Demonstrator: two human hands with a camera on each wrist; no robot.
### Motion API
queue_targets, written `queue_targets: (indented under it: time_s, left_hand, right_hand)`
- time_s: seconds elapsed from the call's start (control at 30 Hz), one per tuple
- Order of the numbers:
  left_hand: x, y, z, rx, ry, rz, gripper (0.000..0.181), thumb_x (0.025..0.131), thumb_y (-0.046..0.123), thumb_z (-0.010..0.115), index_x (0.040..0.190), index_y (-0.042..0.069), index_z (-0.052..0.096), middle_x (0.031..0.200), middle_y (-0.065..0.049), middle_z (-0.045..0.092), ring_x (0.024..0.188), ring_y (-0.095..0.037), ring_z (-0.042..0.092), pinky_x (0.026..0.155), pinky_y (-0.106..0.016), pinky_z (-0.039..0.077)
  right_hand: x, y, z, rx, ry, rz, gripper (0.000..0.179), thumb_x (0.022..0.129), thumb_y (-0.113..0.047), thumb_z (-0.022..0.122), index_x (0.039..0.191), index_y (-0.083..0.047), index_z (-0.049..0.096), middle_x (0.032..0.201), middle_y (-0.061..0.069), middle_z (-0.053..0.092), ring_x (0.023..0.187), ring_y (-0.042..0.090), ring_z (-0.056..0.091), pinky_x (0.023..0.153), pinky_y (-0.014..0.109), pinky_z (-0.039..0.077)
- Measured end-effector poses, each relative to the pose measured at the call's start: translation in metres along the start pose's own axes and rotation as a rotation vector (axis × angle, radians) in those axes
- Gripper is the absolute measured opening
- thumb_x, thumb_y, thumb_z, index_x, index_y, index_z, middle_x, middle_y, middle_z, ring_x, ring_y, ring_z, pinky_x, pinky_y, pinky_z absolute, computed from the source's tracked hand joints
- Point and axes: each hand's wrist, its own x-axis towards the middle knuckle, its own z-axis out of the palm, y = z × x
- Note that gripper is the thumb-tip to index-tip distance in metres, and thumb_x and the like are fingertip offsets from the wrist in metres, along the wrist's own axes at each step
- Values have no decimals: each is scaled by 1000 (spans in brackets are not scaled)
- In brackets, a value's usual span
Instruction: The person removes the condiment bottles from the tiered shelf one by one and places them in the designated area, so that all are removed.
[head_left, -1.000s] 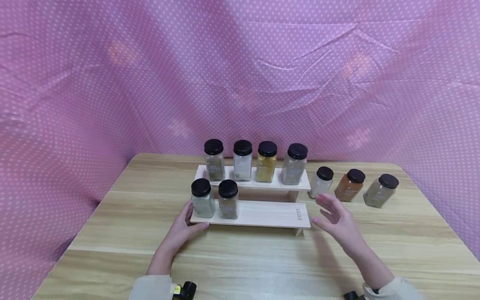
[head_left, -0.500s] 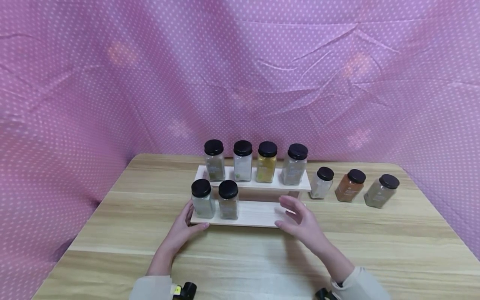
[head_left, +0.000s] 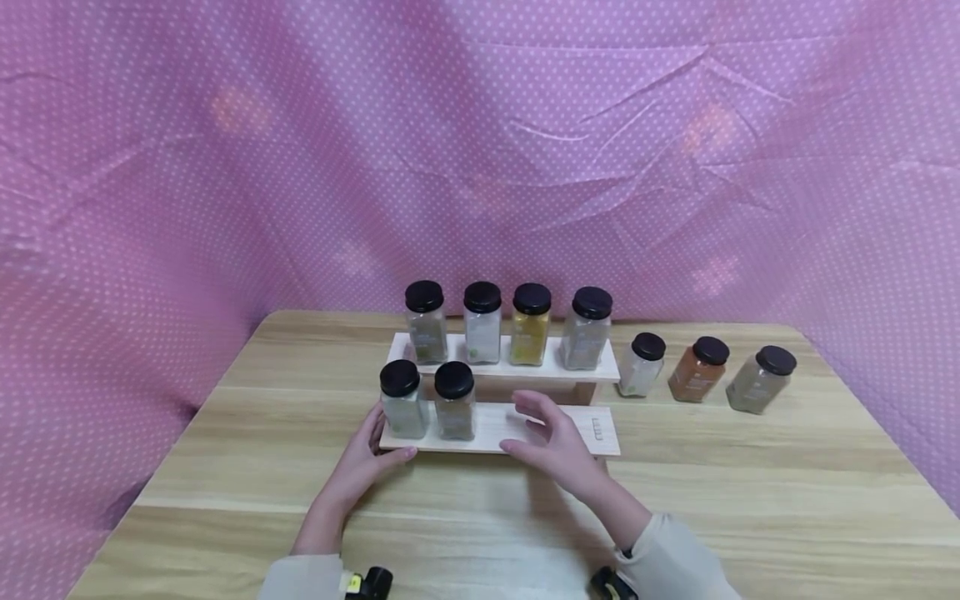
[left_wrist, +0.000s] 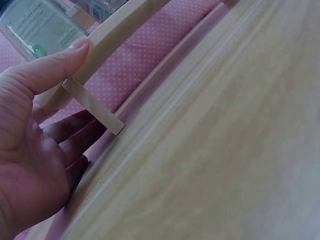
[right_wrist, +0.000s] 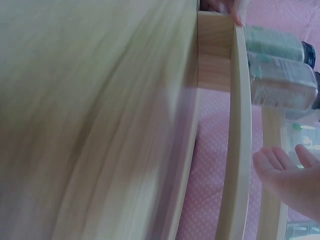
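Observation:
A two-tier wooden spice rack [head_left: 495, 433] stands on the table. My left hand [head_left: 362, 467] grips its lower left end, thumb on the front edge [left_wrist: 112, 37] and fingers around by the leg [left_wrist: 97, 107]. On the lower tier stand a jar of pale greenish powder [head_left: 405, 414] and a jar of brown spice [head_left: 455, 414], both black-lidded. My right hand [head_left: 558, 446] hovers over the lower tier, right of the brown jar and apart from it, fingers loosely bent with nothing in them; the right wrist view shows it too [right_wrist: 292, 177].
On the upper tier stand several jars, among them a yellow one [head_left: 529, 337] and a grey one [head_left: 585, 340]. Right of the rack, on the table [head_left: 750, 483], are a white jar [head_left: 640, 373], a reddish-orange jar [head_left: 693, 377] and a grey-brown jar [head_left: 756, 387]. Pink dotted cloth [head_left: 480, 150] hangs behind.
My right hand has moved left, from beside the rack's right end to over the lower tier near the brown jar. The left hand has kept its grip; the jars stand as before.

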Motion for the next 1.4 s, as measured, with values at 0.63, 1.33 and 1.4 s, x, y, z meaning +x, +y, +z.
queue_targets:
  time_s: [0.63,1.33,1.4]
  left_hand:
    - [-1,-2,-1,25,5,-25,90,68,23,73,137,14,17,141,-13,15,127,-25,12,101,-39,11]
    - [1,-2,-1,-4,-9,11,87,69,20,72,137,16,18,140,-13,19,126,-24,14,101,-41,10]
    - [1,-2,-1,-3,-9,11,86,69,21,72,137,16,19,139,-13,20,126,-24,15,101,-41,11]
  right_hand:
    - [23,2,40,-16,22,-34,55,68,-4,71,116,5,45,114,19,49,106,33,44,90,41,34]
    - [32,2,68,-44,138,28,54,66,-7,74,112,3,46,106,14,53,100,27,48,87,35,38]
    - [31,-6,69,-42,154,28,53,66,-5,73,111,4,46,105,16,53,99,29,48,86,37,38]
